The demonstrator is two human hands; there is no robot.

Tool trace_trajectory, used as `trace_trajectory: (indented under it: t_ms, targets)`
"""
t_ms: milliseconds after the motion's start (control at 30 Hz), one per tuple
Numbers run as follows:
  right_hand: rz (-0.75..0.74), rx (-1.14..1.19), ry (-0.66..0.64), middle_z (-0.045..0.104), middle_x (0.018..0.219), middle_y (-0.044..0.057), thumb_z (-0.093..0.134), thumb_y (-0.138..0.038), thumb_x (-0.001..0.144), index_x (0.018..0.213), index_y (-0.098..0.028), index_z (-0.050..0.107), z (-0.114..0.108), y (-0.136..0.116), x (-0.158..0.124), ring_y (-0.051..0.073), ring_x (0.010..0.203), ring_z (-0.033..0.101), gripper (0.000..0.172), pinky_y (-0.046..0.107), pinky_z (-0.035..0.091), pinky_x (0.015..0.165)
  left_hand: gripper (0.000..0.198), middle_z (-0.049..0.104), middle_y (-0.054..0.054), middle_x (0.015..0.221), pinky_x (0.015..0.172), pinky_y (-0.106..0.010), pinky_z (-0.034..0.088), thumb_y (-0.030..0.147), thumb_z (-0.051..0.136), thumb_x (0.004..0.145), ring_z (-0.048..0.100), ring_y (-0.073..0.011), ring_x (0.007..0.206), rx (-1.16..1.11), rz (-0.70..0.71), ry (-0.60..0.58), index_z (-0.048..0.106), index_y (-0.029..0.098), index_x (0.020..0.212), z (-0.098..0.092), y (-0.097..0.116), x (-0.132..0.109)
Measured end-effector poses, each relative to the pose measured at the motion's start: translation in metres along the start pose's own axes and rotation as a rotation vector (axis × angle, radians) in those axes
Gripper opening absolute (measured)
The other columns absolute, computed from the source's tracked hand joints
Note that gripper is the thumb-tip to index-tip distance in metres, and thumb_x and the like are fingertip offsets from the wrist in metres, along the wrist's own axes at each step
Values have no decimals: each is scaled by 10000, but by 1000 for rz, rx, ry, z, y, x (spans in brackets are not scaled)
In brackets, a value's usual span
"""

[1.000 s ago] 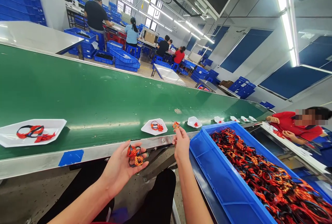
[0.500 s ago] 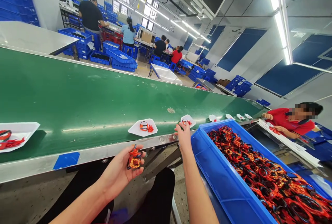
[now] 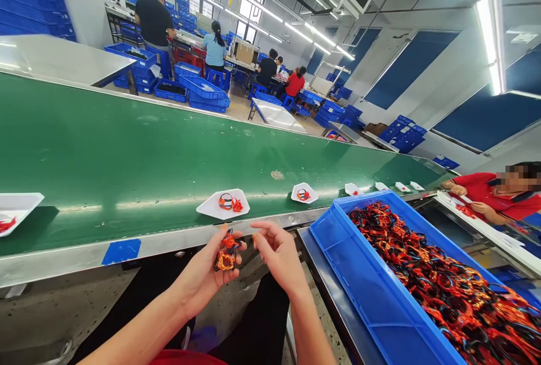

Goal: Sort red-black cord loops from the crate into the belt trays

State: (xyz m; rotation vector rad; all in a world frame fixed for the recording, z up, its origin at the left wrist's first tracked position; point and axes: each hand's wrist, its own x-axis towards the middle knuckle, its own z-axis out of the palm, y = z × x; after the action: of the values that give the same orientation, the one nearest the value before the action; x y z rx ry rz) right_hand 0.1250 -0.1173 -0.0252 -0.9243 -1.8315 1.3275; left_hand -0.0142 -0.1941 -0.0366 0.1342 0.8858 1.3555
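My left hand (image 3: 202, 279) is palm up in front of the belt's near edge, its fingers curled around a small bunch of red, orange and black looped wires (image 3: 226, 258). Just right of it hovers my right hand (image 3: 282, 255), thumb and fingers apart, with nothing visible in it. Beyond both hands, a white tray (image 3: 207, 208) on the green belt holds a wire loop and small red pieces. Farther right, another white tray (image 3: 311, 196) holds a similar loop. To my right, a blue crate (image 3: 350, 275) is filled with tangled wire loops (image 3: 426, 263).
The green conveyor belt (image 3: 139, 162) runs across in front, with a metal rail (image 3: 164, 245) along its near side. One more white tray (image 3: 25, 203) is cut off at left, and several smaller ones stand far right. A co-worker in a red top (image 3: 486, 187) sits at right.
My right hand has drawn back from the right-hand tray toward my left hand. A loop now lies in that tray. Trays on the belt have shifted left; my left hand still holds its bunch.
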Motion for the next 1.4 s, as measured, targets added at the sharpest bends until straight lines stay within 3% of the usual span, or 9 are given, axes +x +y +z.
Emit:
trace_trajectory:
  t_ms: [100, 233, 367, 467, 533, 867, 1200, 1400]
  targets:
    - [-39, -123, -87, 516, 619, -44, 581, -303, 820, 1025, -224, 643, 14, -8, -9, 90, 527, 412, 227, 214, 327, 507, 285, 589, -46, 829, 498, -226, 525, 395, 574, 830, 542, -109, 637, 19, 26, 20, 651, 143, 940, -2, -3, 1]
    - [-14, -172, -133, 550, 596, -30, 587, -328, 826, 860, -194, 670, 20, -4, -11, 95, 545, 437, 161, 220, 336, 538, 289, 571, -29, 772, 471, -210, 501, 430, 606, 800, 528, -108, 630, 51, 41, 32, 640, 148, 855, -5, -6, 1]
    - [145, 162, -132, 555, 613, -27, 598, -376, 826, 756, -159, 624, 18, 9, -11, 56, 487, 379, 229, 187, 293, 472, 372, 570, -26, 772, 457, -213, 478, 496, 540, 822, 515, -107, 604, 60, 1, -55, 647, 148, 903, -4, -6, -1]
    - [312, 549, -89, 415, 556, -75, 627, -414, 805, 749, -156, 571, 17, 19, -14, 22, 416, 200, 270, 158, 146, 377, 361, 597, -38, 822, 464, -210, 465, 467, 532, 837, 523, -107, 608, 62, -30, -135, 648, 153, 974, -3, -7, -2]
    - [378, 746, -70, 346, 556, -89, 651, -402, 793, 757, -150, 555, 18, 25, -16, 13, 415, 156, 273, 142, 110, 359, 321, 608, -45, 852, 477, -206, 465, 414, 561, 834, 532, -106, 626, 57, -42, -151, 651, 145, 985, -4, -9, -1]
    - [543, 1159, -68, 364, 575, -86, 669, -316, 796, 820, -90, 606, 24, 35, -20, -17, 404, 161, 237, 69, 166, 313, 216, 580, -34, 766, 480, -181, 489, 255, 598, 824, 528, -79, 586, -104, -152, -170, 653, 73, 926, -11, -12, 6]
    - [543, 1263, -82, 396, 599, -89, 682, -240, 773, 993, -73, 616, 22, 17, -27, -23, 397, 195, 284, 57, 207, 300, 213, 528, -19, 726, 467, -148, 479, 228, 563, 845, 504, -60, 557, -326, -266, -267, 605, 67, 978, -17, -8, 14]
    - [508, 1182, -70, 399, 602, -82, 650, -252, 802, 973, -91, 624, 25, 17, -28, -17, 406, 192, 236, 65, 188, 311, 192, 530, -18, 719, 469, -166, 485, 250, 559, 851, 511, -68, 571, -189, -139, -209, 626, 77, 900, -13, -11, 12]
